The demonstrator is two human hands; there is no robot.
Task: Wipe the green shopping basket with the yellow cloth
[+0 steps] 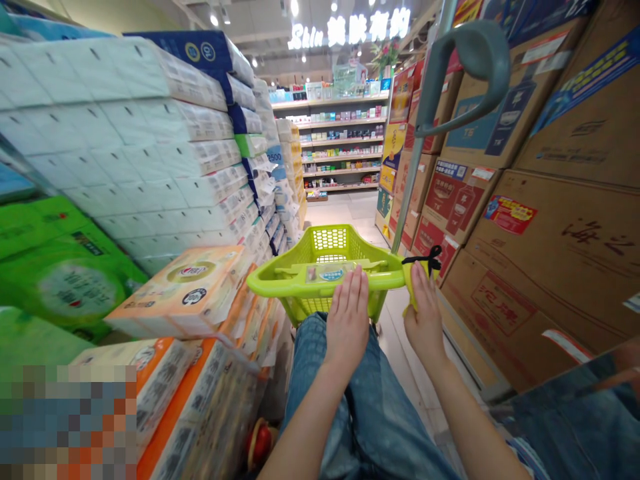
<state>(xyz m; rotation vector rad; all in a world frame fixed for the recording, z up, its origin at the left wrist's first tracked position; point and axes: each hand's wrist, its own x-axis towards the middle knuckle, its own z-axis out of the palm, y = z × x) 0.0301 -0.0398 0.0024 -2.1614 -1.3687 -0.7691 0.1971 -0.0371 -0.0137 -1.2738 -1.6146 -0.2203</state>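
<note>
A lime-green wheeled shopping basket [298,291] stands in front of my knees, its lattice inside visible. My left hand [349,320] lies over its near rim with fingers straight and together, right beside a clear-covered label [327,273]. At the basket's right corner, my right hand [424,317] has its fingers over a small yellow pouch [410,293] with a black cord [434,254]; the thumb is on the near side. The basket's grey loop handle [425,80] rises on a metal pole [409,193] at the right.
Tissue packs [185,280] and a tall stack of white packs [115,133] line the left. Cardboard cartons [560,247] are piled along the right. A narrow tiled aisle [345,210] leads to stocked shelves [340,143]. Someone's denim clothing [580,420] shows at the lower right.
</note>
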